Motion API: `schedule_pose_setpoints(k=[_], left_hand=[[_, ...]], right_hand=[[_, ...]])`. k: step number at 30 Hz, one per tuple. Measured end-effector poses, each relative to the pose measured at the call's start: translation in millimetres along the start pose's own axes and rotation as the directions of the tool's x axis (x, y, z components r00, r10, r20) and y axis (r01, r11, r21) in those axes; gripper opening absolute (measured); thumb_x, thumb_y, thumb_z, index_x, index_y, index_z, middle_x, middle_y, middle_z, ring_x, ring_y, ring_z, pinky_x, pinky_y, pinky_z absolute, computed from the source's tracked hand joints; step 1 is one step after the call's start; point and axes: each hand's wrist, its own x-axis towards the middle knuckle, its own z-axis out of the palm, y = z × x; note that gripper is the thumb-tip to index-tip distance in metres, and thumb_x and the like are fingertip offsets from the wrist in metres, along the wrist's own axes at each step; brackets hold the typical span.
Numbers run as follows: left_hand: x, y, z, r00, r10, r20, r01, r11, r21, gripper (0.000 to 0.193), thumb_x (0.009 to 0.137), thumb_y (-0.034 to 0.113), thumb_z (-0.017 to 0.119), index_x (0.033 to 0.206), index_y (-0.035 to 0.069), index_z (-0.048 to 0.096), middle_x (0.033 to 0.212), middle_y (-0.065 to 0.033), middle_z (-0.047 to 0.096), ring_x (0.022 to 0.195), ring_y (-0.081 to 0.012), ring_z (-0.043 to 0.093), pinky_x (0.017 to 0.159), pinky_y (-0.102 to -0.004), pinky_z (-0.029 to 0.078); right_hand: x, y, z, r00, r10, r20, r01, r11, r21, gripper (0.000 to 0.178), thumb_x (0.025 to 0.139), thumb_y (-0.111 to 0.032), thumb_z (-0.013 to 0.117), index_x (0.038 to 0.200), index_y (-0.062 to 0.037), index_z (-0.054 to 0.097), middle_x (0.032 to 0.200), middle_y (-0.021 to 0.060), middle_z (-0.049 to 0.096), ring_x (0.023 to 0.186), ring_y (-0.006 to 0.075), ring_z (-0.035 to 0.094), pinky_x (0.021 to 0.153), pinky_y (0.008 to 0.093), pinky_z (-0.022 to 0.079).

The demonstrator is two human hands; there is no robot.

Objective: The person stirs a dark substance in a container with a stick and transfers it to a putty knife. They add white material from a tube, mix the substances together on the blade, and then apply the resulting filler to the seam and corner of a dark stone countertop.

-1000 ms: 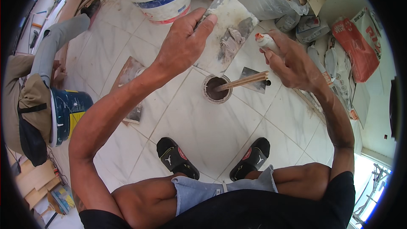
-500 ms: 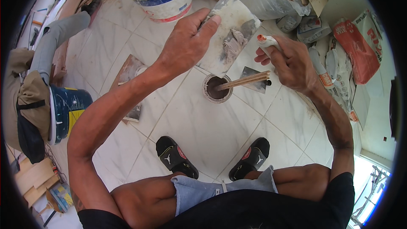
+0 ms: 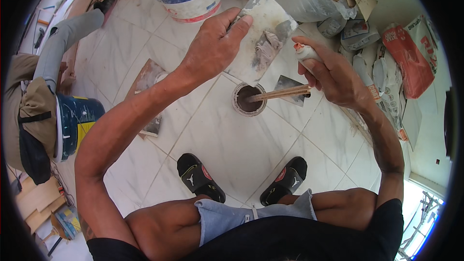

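Note:
My left hand point(image 3: 215, 43) grips the near left edge of a pale flat plate point(image 3: 249, 60), its thumb on top. A lump of greyish putty point(image 3: 268, 47) lies smeared on the plate's right part. My right hand point(image 3: 336, 75) is closed around a small white tube point(image 3: 309, 54) with an orange-red tip. Its index finger stretches along behind the tube, and the tip points toward the plate without touching it. Below the plate, a round tub point(image 3: 240, 110) of brown paste stands on the floor, with thin wooden sticks point(image 3: 282, 92) leaning in it.
A dark flat blade point(image 3: 285, 83) lies beside the tub. A stained board point(image 3: 150, 70) is on the tiles at left. A large white bucket point(image 3: 186, 2) stands at the back, bags point(image 3: 408, 58) at right. Another person's grey-trousered leg point(image 3: 67, 38) reaches in by a blue bucket point(image 3: 79, 121).
My right index finger has straightened away from the tube, and the tube has tilted and shifted slightly down. My left hand and the plate have hardly moved.

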Motion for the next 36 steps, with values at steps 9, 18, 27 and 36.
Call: schedule_pose_setpoints(k=[9,18,27,36], left_hand=[[1,-1,-1,1.000,0.010,0.016,-0.011,0.999,0.039,0.034,0.104,0.030,0.049,0.099,-0.002,0.060,0.073,-0.0018,0.051,0.070,-0.0111,0.043,0.068,-0.0310,0.041],[-1,0,7,0.996,0.095,-0.007,-0.094,0.995,0.021,0.034,0.104,0.030,0.050,0.098,-0.002,0.060,0.072,-0.0047,0.051,0.070,-0.0136,0.044,0.069,-0.0329,0.042],[-4,3,10,0.997,0.082,-0.004,-0.082,0.996,0.031,0.033,0.103,0.029,0.050,0.099,-0.002,0.060,0.071,-0.0070,0.052,0.069,-0.0160,0.045,0.070,-0.0343,0.042],[-4,-1,8,0.993,0.117,0.005,-0.117,0.990,0.075,0.033,0.103,0.029,0.050,0.096,-0.002,0.058,0.069,-0.0076,0.051,0.066,-0.0169,0.044,0.066,-0.0354,0.042]], right_hand=[[5,19,-5,0.928,-0.329,-0.174,0.254,0.902,-0.349,0.029,0.094,-0.003,0.056,0.122,0.0027,0.056,0.115,0.0178,0.058,0.071,0.0285,0.066,0.069,0.0394,0.054],[6,17,3,0.916,-0.351,-0.196,0.285,0.911,-0.299,0.026,0.088,0.002,0.054,0.113,0.0032,0.058,0.085,0.0138,0.059,0.068,0.0263,0.066,0.061,0.0394,0.052],[5,16,10,0.917,-0.318,-0.239,0.264,0.936,-0.234,0.024,0.084,0.004,0.054,0.108,0.0035,0.058,0.084,0.0138,0.058,0.064,0.0262,0.062,0.060,0.0391,0.049],[7,16,8,0.918,-0.359,-0.169,0.285,0.893,-0.349,0.018,0.088,0.001,0.056,0.106,0.0032,0.056,0.083,0.0150,0.055,0.070,0.0300,0.059,0.064,0.0440,0.046]])
